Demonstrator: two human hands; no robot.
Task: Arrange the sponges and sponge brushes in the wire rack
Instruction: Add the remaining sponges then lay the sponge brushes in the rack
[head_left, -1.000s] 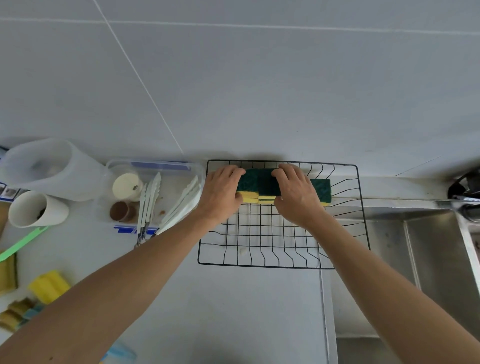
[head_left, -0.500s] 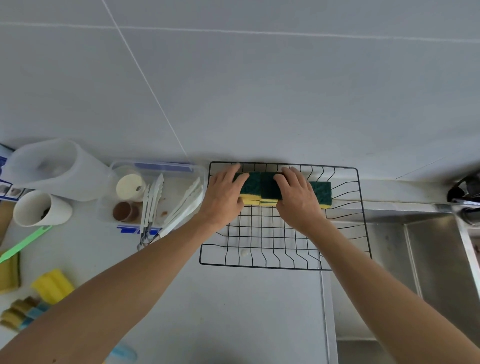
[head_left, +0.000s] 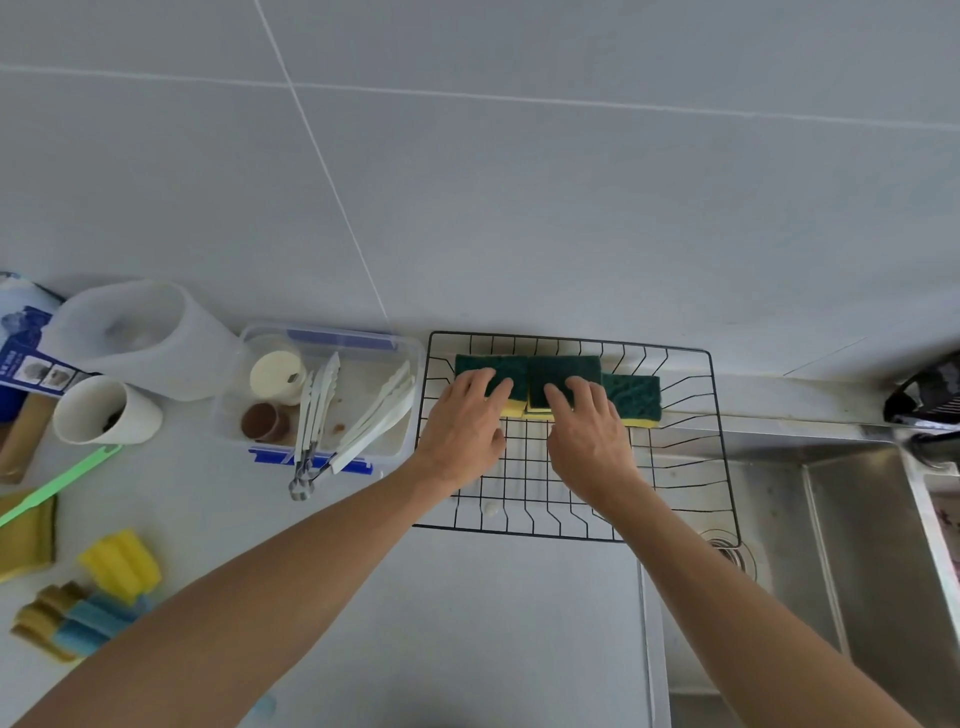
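A black wire rack (head_left: 722, 467) sits against the wall, partly over the sink. Three green-and-yellow sponges lie in a row along its back: left sponge (head_left: 480, 366), middle sponge (head_left: 563, 371), right sponge (head_left: 634, 397). My left hand (head_left: 465, 426) rests with straight fingers on the left sponge. My right hand (head_left: 587, 431) rests flat on the middle sponge. At the far left of the counter lie a yellow sponge brush (head_left: 119, 564), a blue-and-olive sponge brush (head_left: 72, 618) and a yellow sponge (head_left: 23, 535).
A clear plastic box (head_left: 332, 395) with tongs and small cups stands left of the rack. A white pitcher (head_left: 140, 338), a white cup (head_left: 101, 413) and a green handle (head_left: 57, 483) lie further left. The steel sink (head_left: 857, 545) is at the right.
Both hands have slid back toward me along the sponges, so more of the green tops shows. The sponges stay in their row.
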